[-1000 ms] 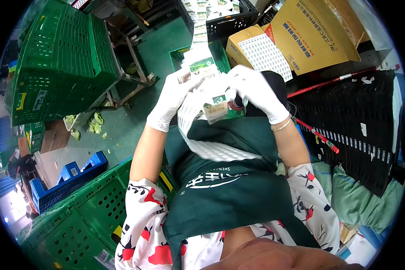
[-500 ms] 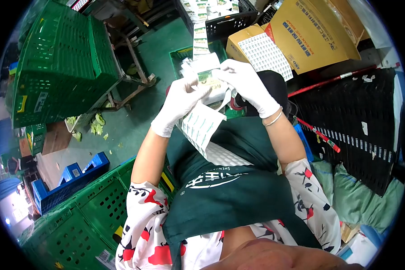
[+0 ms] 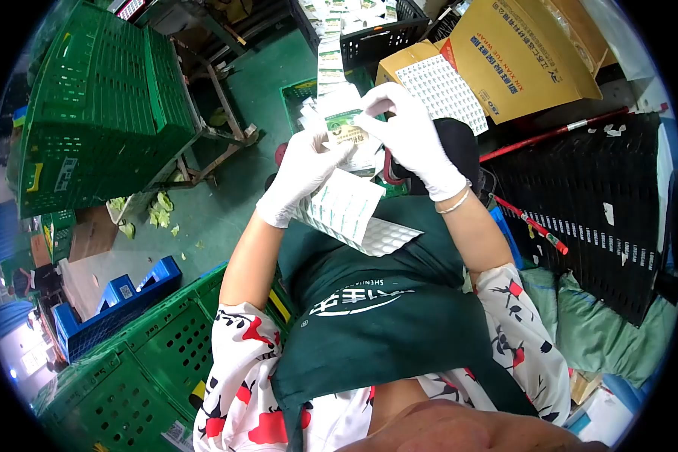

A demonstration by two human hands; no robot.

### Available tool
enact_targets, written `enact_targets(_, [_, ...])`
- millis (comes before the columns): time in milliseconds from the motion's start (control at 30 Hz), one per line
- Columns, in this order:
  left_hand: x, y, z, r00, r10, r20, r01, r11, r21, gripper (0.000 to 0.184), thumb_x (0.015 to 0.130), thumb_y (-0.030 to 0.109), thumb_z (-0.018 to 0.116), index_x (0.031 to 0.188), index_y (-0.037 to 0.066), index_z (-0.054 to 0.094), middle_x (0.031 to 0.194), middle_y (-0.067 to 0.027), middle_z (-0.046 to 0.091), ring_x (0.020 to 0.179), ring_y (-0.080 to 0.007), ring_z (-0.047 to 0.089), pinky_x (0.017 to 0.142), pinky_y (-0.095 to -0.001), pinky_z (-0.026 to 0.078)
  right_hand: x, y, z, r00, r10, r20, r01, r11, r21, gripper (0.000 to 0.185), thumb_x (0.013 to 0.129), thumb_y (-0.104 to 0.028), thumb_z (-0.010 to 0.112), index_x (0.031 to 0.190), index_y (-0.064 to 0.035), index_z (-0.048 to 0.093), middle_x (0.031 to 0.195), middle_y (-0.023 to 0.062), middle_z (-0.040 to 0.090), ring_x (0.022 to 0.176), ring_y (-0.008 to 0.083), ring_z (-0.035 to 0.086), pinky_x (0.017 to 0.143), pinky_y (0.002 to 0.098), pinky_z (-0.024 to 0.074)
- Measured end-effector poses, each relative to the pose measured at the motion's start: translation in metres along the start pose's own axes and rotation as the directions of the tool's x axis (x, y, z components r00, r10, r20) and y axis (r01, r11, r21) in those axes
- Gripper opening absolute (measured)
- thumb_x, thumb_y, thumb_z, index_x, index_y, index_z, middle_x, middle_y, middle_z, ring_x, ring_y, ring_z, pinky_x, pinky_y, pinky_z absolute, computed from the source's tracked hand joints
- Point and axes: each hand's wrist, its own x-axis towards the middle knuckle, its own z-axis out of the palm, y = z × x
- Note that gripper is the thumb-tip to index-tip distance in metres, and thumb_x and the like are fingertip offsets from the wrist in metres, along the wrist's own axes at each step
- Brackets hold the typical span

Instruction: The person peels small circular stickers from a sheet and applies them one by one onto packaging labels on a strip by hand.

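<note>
My left hand (image 3: 300, 175), in a white glove, is closed on a folded sticker sheet (image 3: 343, 205) with rows of round spots on one face and green print on the other. Its thumb also lies against a green-and-white printed label strip (image 3: 330, 71), which runs up from my hands to a black crate. My right hand (image 3: 410, 137), gloved too, has curled fingers, and its fingertips meet at the right edge of the printed label (image 3: 345, 128). Whatever sits between those fingertips is too small to make out. More printed labels hang below, between the hands.
A black crate (image 3: 384, 38) full of labels stands ahead, with a green crate (image 3: 294, 94) below it. An open carton (image 3: 512, 68) has another dotted sheet (image 3: 444, 90) against it. Green crates (image 3: 105, 113) are stacked left; black crates (image 3: 580, 211) and a red pole (image 3: 535, 226) are right.
The printed label now faces up between my hands, and the white band near my right fingers is gone from view. My right hand shifted slightly left and up. The sticker sheet's lower end lifted.
</note>
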Motion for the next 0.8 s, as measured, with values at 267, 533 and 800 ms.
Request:
enact_targets(267, [-0.007,0.005,0.000,0.995,0.089,-0.043,-0.088,0.996,0.033,0.032,0.090,0.010,0.068,0.119,-0.003,0.064,0.105,-0.0046,0.070,0.089,-0.0071,0.063,0.080,-0.0246,0.052,0.000,0.001,-0.004,0.940,0.255,0.226,-0.305,0.926,0.222,0.021,0.088,-0.018,0.073,0.095,-0.0012,0.064,0.076,0.0007,0.062,0.067,0.0047,0.056,0.062,0.0203,0.0462])
enact_targets(533, [0.003,0.011,-0.013,1.000,-0.001,-0.022,-0.003,0.979,-0.206,0.030,0.095,0.010,0.063,0.121,-0.004,0.063,0.110,-0.0065,0.069,0.093,-0.0092,0.063,0.082,-0.0263,0.053,-0.011,-0.015,-0.028,0.923,0.270,0.273,-0.322,0.932,0.164,0.024,0.090,-0.015,0.069,0.109,-0.0012,0.066,0.089,0.0020,0.066,0.075,0.0066,0.060,0.071,0.0216,0.0487])
enact_targets(800, [0.003,-0.003,0.004,0.996,0.068,-0.055,-0.068,0.998,-0.011,0.025,0.092,0.010,0.065,0.113,-0.002,0.068,0.092,-0.0026,0.069,0.077,-0.0047,0.059,0.070,-0.0224,0.050,-0.002,-0.005,-0.003,0.994,0.086,0.064,-0.097,0.974,0.205,0.034,0.083,0.002,0.068,0.116,-0.0009,0.061,0.111,0.0067,0.062,0.103,0.0140,0.061,0.090,0.0261,0.0502])
